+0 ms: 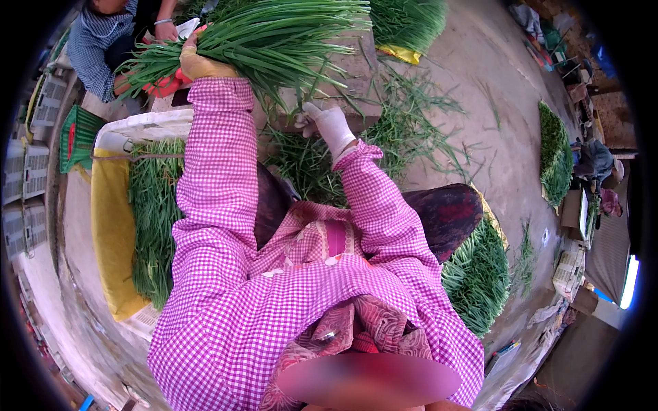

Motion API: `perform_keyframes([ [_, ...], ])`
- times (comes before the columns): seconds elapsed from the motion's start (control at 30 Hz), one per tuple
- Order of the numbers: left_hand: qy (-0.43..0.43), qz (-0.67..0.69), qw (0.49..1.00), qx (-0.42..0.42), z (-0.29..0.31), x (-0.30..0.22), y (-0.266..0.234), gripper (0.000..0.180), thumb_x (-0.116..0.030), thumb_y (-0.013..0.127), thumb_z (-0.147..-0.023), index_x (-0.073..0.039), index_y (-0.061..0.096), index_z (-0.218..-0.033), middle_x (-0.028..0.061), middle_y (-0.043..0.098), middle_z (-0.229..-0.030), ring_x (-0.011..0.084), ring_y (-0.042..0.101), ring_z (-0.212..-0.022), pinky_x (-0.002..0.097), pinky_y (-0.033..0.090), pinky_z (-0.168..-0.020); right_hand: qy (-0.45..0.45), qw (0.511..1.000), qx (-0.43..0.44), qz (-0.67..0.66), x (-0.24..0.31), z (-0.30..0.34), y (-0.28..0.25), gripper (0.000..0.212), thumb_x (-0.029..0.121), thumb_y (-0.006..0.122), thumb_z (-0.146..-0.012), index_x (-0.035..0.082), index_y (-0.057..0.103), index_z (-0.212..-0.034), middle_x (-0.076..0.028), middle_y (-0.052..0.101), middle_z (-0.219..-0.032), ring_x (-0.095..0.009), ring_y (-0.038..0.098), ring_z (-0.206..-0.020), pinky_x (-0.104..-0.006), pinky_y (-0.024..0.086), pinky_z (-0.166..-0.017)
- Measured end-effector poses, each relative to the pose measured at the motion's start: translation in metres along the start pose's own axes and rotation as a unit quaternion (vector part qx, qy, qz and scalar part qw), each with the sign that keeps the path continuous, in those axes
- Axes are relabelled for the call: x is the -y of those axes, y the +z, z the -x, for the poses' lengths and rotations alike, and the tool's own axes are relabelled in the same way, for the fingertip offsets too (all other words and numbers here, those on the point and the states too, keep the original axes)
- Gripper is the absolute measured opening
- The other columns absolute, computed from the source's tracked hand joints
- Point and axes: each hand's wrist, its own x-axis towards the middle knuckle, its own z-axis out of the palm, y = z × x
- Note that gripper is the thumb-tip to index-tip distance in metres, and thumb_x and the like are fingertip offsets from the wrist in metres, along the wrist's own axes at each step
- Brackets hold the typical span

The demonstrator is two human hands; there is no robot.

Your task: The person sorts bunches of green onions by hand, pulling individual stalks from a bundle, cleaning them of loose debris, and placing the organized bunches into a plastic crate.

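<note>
My left hand (204, 65), in a yellowish glove, is closed round a big bunch of garlic chives (274, 41) and holds it up over a low grey block (360, 75). The long green leaves fan out to the right. Just below the drooping leaf ends is my right hand (329, 127), in a white glove with its fingers curled together. Whether a leaf is pinched in them is too small to make out. Loose chive leaves (308, 164) lie in a heap on the floor under my right hand and between my knees.
A white crate (147, 125) lined with yellow sheeting holds chives on my left, near a green basket (79, 137). Another person (103, 48) works at the far left. More chive piles (408, 24) (480, 277) stand ahead and by my right knee. Scraps litter the concrete floor (500, 144).
</note>
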Motion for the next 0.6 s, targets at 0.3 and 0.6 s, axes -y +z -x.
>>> perform_keyframes([
  [0.3, -0.025, 0.014, 0.998, -0.053, 0.003, -0.021, 0.006, 0.036, -0.022, 0.035, -0.091, 0.002, 0.059, -0.105, 0.0185, 0.061, -0.109, 0.0348, 0.057, -0.102, 0.0539, 0.044, -0.092, 0.2, 0.802, -0.141, 0.545, -0.058, 0.026, -0.143, 0.035, 0.037, 0.046, -0.087, 0.017, 0.064, -0.109, -0.015, 0.066, -0.101, -0.033, 0.062, -0.096, -0.0412, 0.048, -0.085],
  [0.6, -0.079, -0.023, 0.996, 0.033, -0.011, 0.004, -0.017, 0.027, -0.017, 0.043, -0.086, 0.003, 0.058, -0.096, 0.0192, 0.064, -0.093, 0.0343, 0.062, -0.082, 0.0499, 0.052, -0.078, -0.133, 0.988, -0.057, -0.054, 0.055, -0.003, -0.063, 0.026, 0.014, 0.06, -0.088, 0.001, 0.062, -0.111, -0.006, 0.065, -0.104, -0.015, 0.061, -0.094, -0.0275, 0.05, -0.08],
])
